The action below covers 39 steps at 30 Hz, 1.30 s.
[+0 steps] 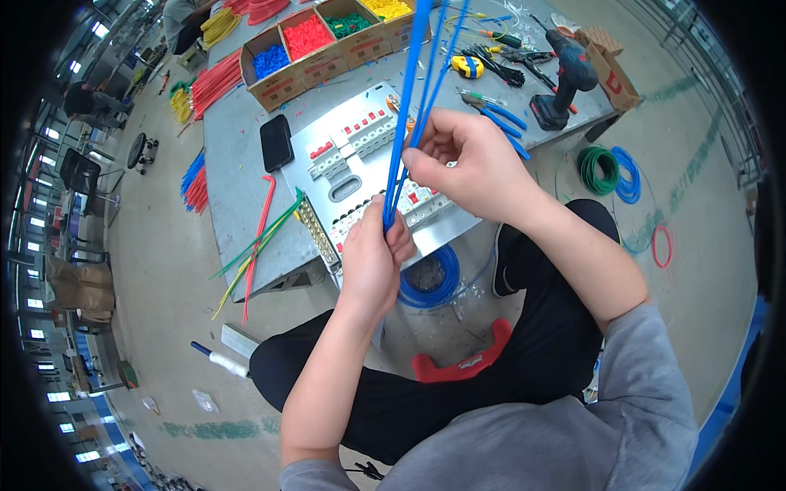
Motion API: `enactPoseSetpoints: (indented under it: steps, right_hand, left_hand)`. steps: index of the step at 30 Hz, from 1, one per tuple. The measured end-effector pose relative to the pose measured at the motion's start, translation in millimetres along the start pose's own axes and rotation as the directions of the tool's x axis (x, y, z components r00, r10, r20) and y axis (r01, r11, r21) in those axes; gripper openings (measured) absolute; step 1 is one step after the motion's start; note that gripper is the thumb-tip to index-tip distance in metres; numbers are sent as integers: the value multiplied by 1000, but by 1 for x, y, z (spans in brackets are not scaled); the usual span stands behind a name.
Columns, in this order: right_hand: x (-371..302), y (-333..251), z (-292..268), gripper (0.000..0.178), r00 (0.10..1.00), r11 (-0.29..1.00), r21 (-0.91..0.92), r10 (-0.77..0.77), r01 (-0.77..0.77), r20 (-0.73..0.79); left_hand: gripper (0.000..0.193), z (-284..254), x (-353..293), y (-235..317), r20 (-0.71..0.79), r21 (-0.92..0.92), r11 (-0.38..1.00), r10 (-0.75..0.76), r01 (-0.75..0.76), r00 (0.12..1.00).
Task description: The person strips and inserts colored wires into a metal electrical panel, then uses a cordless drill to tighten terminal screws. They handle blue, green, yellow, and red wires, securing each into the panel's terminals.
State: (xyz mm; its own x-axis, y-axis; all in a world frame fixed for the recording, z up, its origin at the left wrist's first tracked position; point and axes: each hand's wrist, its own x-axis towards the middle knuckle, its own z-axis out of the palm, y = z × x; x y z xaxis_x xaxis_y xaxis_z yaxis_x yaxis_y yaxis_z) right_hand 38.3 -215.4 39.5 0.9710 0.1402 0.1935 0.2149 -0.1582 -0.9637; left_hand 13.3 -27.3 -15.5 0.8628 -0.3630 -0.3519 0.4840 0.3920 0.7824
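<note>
Overall, grey tabletop (232, 221) largest; metal breaker panel (309, 131) on it. Blue wires (399, 159) rise above panel, lower ends gripped in left hand (377, 244). Right hand (453, 155) curled against them higher up; pinch unclear. Presumably light, springy, smooth; best held bunched, low.

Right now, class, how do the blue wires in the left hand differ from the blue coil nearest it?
The blue wires stretch out nearly straight, while the blue coil is wound into a ring. The left hand grips the blue wires, the right hand at them too; the blue coil lies on the floor, untouched by either hand. Both are blue.
</note>
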Motion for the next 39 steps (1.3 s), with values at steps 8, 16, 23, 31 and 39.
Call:
enactPoseSetpoints:
  steps: [8, 16, 23, 31, 39]
  right_hand:
    - [3, 14, 7, 11, 994, 932, 346, 98, -106, 40]
    - [1, 30, 22, 20, 960, 794, 564, 280, -227, -9]
    - [-25, 1, 14, 22, 966, 797, -547, -237, 256, 105]
    - [-26, 27, 48, 40, 818, 317, -852, -541, 416, 198]
    - [-29, 24, 66, 45, 849, 389, -831, -501, 397, 171]
  left_hand:
    - [45, 1, 24, -2, -267, 100, 955, 297, -280, 917]
    - [45, -5, 30, 10, -205, 4, 920, 385, -393, 900]
    - [48, -11, 34, 10, -199, 12, 940, 337, -341, 920]
    - [38, 0, 29, 1, -237, 93, 948, 319, -306, 917]
    - [35, 4, 14, 15, -305, -141, 930, 286, -340, 909]
